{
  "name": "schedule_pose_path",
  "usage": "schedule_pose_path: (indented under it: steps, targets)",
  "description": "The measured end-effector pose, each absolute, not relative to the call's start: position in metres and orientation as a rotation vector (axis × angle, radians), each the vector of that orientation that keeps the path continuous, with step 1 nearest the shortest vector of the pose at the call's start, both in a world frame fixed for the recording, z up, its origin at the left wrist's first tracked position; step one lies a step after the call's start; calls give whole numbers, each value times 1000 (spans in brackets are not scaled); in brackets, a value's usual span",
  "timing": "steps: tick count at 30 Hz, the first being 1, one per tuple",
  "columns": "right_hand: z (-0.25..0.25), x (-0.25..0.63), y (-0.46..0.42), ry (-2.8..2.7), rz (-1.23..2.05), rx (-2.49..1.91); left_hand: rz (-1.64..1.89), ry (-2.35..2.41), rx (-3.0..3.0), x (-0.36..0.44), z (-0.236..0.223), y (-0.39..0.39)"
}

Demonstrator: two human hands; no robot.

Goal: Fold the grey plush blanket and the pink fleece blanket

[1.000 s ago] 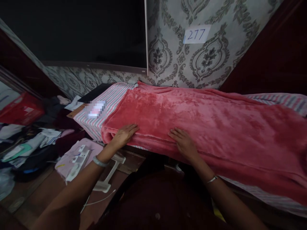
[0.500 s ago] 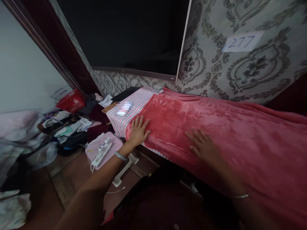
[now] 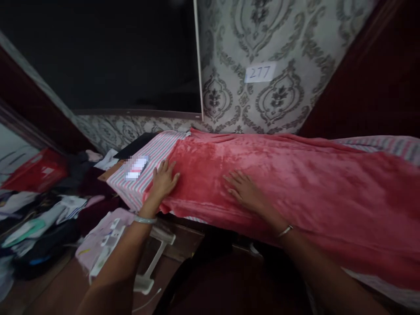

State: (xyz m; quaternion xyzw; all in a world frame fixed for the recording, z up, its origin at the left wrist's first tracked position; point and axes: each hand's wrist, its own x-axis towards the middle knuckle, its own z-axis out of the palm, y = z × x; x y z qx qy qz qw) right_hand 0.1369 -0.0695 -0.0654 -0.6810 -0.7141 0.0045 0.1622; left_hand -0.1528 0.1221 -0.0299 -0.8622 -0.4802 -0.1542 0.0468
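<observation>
A plush red blanket [image 3: 295,183] lies spread along a long low surface, over a striped cloth [image 3: 157,151] that shows at the left end and at the far right. My left hand [image 3: 163,180] rests on the blanket's left edge with its fingers spread. Farther right, my right hand [image 3: 246,190] lies flat on the blanket, fingers stretched out. Neither hand grips anything. A phone-like object [image 3: 136,168], blurred out by pixels, lies on the striped cloth left of my left hand.
A large dark television [image 3: 131,57] hangs behind, beside a paper marked 277 [image 3: 260,72]. A red basket [image 3: 36,170] and heaped clothes [image 3: 42,223] fill the left side. A power strip [image 3: 108,247] sits on a pink cloth, near a white bracket-shaped piece [image 3: 154,262].
The view has swung to the right, showing the blanket's far right end. Both hands remain on the blanket; the right hand has slid slightly over the fabric.
</observation>
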Motion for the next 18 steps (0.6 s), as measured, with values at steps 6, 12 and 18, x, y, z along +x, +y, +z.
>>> schedule_pose_path:
  steps: [6, 12, 18]
  targets:
    - [-82, 132, -71, -2061, 96, -2081, -98, -1620, -2565, -142, -66, 125]
    - [-87, 134, -72, -2028, 89, -2042, -90, -1612, -2550, -146, -67, 126]
    - [-79, 134, -71, -2021, 189, -2016, -64, -1623, -2530, -143, -63, 126]
